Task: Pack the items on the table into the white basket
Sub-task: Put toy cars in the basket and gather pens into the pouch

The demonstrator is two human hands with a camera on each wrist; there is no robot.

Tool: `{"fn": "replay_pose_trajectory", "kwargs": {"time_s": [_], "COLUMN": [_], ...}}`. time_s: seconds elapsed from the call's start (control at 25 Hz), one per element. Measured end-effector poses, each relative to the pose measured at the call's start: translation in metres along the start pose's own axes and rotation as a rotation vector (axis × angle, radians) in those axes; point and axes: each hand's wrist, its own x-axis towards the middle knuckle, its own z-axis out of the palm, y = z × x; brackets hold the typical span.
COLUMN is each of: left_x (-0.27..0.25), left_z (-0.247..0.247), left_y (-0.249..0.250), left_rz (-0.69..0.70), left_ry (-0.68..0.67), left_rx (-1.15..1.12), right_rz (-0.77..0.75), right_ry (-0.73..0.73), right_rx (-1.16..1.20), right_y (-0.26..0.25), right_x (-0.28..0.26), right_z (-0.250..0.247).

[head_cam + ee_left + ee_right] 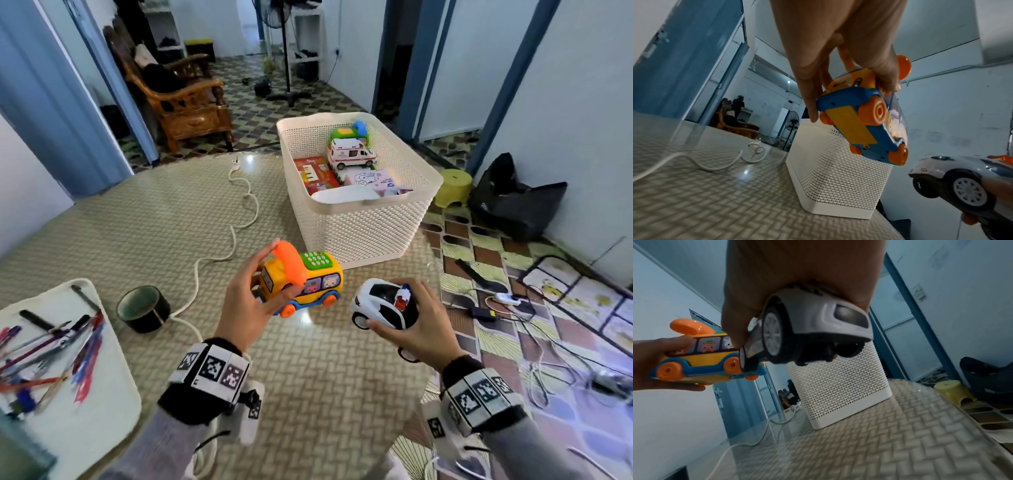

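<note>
My left hand (251, 291) grips a yellow toy bus phone (308, 281) with an orange handset and orange wheels, held in the air above the table. Its blue underside (855, 128) shows in the left wrist view. My right hand (416, 322) holds a white and black toy police car (383, 305), lifted off the table; its wheel and white nose (818, 324) fill the right wrist view. The white basket (363, 229) stands just beyond both hands. Inside it lie a toy ambulance (349, 152), a red toy piano (315, 174) and a pink pack (371, 180).
A roll of dark tape (144, 308) and a white cable (219, 250) lie on the glass-topped table (137, 233). A white tray (113, 377) with several pens sits at the front left. The table edge runs close on the right, with cables on the floor beyond.
</note>
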Motion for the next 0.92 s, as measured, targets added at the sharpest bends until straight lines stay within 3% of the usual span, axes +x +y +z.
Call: {"fn": "replay_pose_trajectory", "kwargs": {"time_s": [0.4,0.68,0.92], "left_x": [0.037,0.095,0.139], "left_z": [0.037,0.085,0.136], "left_y": [0.023,0.033,0.051], "left_rz": [0.072,0.099,0.103], "left_ry": [-0.015,0.121,0.314], "left_rx": [-0.03,0.003,0.037], "right_rz": [-0.065,-0.185,-0.29], "right_ry": [0.089,0.084,-0.008], "right_rx": [0.004,0.028,0.037], "right_y": [-0.001,0.025,0.061], "right_x": [0.041,0.126,0.2], "right_z": [-0.047,-0.096,-0.15]}}
